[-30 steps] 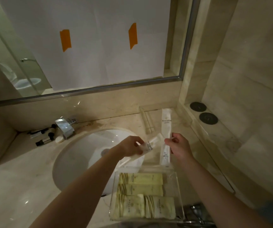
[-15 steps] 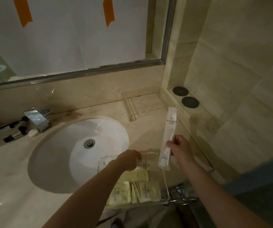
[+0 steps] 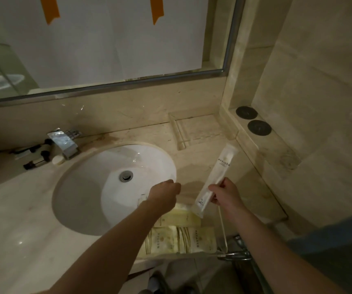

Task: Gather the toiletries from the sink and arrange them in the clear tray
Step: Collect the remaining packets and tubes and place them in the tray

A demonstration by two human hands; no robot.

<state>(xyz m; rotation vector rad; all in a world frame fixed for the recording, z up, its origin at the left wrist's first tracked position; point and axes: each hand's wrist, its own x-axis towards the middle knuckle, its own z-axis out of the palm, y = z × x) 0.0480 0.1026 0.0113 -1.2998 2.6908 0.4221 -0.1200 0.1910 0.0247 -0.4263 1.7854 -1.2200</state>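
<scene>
The long white sachet (image 3: 213, 179) carries a small gold emblem and a line of printed characters near its top, with another small mark near its lower end; none of it is sharp enough to read. The yellow packets (image 3: 181, 236) in the tray (image 3: 222, 224) show striped gold bands and a vertical line of print, also too blurred to read.

Your right hand (image 3: 226, 195) pinches the sachet at its lower half, thumb and fingers closed on it, holding it tilted with the top leaning away to the right, above the table (image 3: 11, 230) just past the tray's far edge. Your left hand (image 3: 164, 193) is curled, knuckles up, over the tray's far end beside the sink (image 3: 90, 187); whether it holds anything, you cannot tell from this angle. Both forearms reach forward from the bottom of the view, nearly parallel.

The tray sits at the table's near edge, right of the sink, with the packets lying flat inside.
</scene>
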